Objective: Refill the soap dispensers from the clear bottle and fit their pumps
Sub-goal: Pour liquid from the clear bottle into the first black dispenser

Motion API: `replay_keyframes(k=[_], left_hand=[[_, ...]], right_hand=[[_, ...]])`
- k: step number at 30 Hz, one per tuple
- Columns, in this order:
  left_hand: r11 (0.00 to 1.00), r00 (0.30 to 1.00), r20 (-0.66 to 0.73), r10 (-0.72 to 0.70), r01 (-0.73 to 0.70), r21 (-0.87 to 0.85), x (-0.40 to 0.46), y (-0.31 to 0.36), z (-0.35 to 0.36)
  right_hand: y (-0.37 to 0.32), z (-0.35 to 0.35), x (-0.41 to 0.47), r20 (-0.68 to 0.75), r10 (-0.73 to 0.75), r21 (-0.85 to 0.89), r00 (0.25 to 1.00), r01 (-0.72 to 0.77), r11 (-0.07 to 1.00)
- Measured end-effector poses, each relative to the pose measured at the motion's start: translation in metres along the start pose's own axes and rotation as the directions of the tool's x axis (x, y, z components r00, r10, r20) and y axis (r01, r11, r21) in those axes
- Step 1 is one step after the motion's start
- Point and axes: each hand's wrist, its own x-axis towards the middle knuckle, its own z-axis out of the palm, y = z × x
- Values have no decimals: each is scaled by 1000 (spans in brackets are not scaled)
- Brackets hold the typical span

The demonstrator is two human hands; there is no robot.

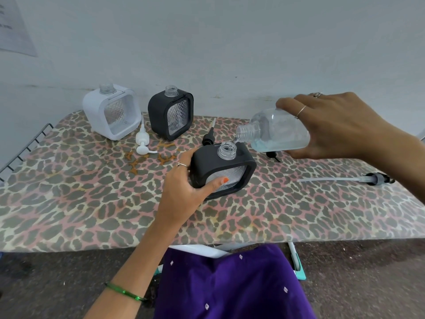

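My right hand (340,127) grips the clear bottle (276,130), tipped on its side with pale blue liquid inside. A thin stream runs from its mouth into the open neck of a black dispenser (239,164). My left hand (184,187) holds that dispenser by its left side, thumb across the front. A second black dispenser (170,113) and a white dispenser (110,111) stand open-necked at the back. A white pump (142,141) lies between them. A black pump (208,137) lies behind the held dispenser, and a grey-tipped pump with a long tube (345,179) lies at the right.
Everything rests on a leopard-print board (92,203) against a pale wall. A wire rack (25,148) sticks out at the board's left end. Another dark pump part (273,156) peeks out under the clear bottle. Purple cloth (230,284) hangs below the near edge.
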Motion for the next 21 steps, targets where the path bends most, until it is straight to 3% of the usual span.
replay_keyframes(k=[21], left_hand=[[1000,1000,1,-2,2,2,0,1,1]], right_hand=[[0,-2,1,29,7,-6,1000,-7,1000]])
